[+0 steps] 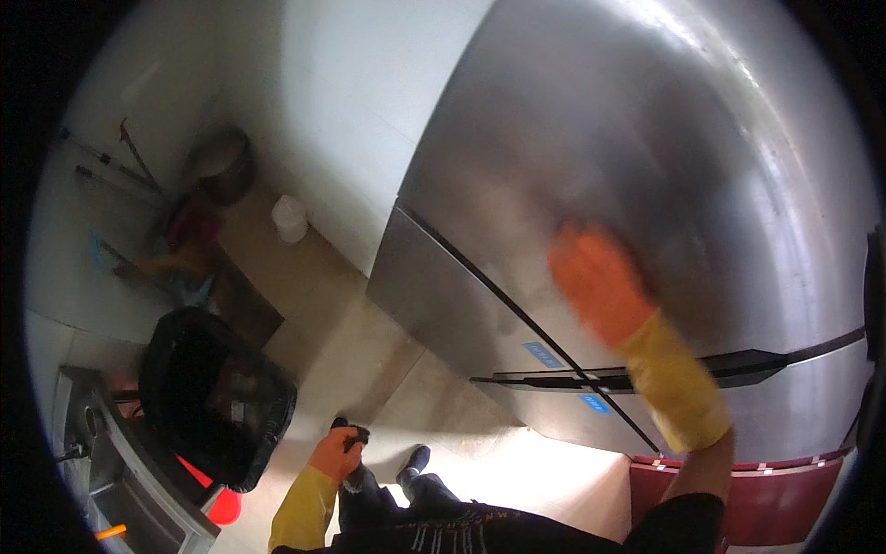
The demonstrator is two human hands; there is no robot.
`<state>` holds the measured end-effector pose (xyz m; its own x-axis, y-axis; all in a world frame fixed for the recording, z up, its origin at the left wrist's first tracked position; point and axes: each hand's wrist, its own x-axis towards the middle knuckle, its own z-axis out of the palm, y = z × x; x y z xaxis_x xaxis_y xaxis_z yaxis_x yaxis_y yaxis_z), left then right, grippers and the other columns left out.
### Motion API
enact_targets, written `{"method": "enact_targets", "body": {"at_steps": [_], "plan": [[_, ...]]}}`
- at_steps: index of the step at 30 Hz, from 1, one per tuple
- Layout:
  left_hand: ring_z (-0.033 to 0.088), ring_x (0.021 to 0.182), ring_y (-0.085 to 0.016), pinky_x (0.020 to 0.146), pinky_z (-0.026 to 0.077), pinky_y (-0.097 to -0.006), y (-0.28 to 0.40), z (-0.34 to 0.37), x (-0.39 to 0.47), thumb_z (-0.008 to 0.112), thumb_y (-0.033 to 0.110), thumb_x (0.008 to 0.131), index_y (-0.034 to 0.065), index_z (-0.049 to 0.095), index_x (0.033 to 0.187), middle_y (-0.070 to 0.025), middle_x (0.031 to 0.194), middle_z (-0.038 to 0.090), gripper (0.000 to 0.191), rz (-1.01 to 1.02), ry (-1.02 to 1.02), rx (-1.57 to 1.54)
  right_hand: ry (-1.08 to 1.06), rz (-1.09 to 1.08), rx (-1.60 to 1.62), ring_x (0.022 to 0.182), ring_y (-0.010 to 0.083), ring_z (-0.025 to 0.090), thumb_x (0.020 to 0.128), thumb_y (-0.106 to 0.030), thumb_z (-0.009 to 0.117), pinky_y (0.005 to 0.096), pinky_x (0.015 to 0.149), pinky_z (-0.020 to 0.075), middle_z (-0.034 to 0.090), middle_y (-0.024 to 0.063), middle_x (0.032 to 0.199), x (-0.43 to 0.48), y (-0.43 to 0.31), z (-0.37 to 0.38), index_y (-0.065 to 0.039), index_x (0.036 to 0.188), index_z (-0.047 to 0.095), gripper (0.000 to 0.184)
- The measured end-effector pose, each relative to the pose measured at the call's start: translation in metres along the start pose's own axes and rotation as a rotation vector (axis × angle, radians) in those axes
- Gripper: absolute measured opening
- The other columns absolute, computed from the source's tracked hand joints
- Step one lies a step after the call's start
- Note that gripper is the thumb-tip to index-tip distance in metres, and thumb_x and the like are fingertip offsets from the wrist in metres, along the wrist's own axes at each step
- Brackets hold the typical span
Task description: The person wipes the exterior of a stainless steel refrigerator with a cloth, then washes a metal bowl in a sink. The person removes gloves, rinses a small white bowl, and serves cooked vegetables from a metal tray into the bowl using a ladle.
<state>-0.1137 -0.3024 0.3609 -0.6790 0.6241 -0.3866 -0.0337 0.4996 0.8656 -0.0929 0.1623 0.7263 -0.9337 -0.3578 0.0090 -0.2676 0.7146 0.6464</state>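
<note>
My right hand (601, 282), in an orange rubber glove with a yellow cuff, lies against the upper stainless steel refrigerator door (526, 152). Motion blurs it, and its palm side is hidden, so whether anything is under it cannot be told. Low in front of my body, my left hand (336, 453) wears a matching glove. Its fingers are closed around a small dark object (357, 438) whose kind is unclear. Below the right hand, a black door handle (744, 367) runs across the steel, and narrow black gaps divide the doors.
A black waste bin (266, 443) stands at left beside a metal sink (118, 485). A red basin (225, 507) shows below it. Further back are a white bucket (289, 218), a dark round tub (228, 166) and long-handled tools (121, 166) along the wall. A dark red cabinet (747, 498) sits at lower right.
</note>
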Motion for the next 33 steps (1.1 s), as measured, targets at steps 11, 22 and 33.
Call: {"method": "enact_targets", "body": {"at_steps": [11,22,33], "plan": [[0.069,0.096,-0.025,0.087,0.055,-0.0356,-0.019,-0.017,-0.011,0.075,0.019,0.088,0.0002,0.064,0.118,-0.0166,0.105,0.071,0.037,-0.186,0.164,-0.196,0.07,-0.056,-0.292,0.136,0.0336,0.049,0.091,-0.022,0.055,0.0484,0.12,0.0299,0.055,0.0156,0.145,0.157,-0.032,0.047,-0.003,0.138,0.058,0.05],[0.072,0.093,-0.028,0.085,0.056,-0.0358,-0.05,-0.033,-0.021,0.074,0.015,0.088,0.001,0.065,0.115,-0.0178,0.101,0.072,0.032,-0.123,0.125,-0.256,0.013,-0.102,-0.024,0.142,0.0327,0.045,0.089,-0.015,0.059,0.0496,0.123,0.028,0.054,0.0191,0.146,0.122,-0.041,0.083,0.002,0.127,0.065,0.042],[0.072,0.093,-0.026,0.085,0.056,-0.0338,-0.094,0.004,-0.019,0.073,0.012,0.089,-0.0026,0.063,0.117,-0.0181,0.102,0.072,0.033,-0.332,0.225,-0.206,-0.091,-0.43,-0.029,0.131,0.0266,0.055,0.092,-0.016,0.056,0.042,0.117,0.0335,0.062,0.0116,0.14,0.221,-0.132,0.262,-0.005,0.129,0.066,0.041]]}}
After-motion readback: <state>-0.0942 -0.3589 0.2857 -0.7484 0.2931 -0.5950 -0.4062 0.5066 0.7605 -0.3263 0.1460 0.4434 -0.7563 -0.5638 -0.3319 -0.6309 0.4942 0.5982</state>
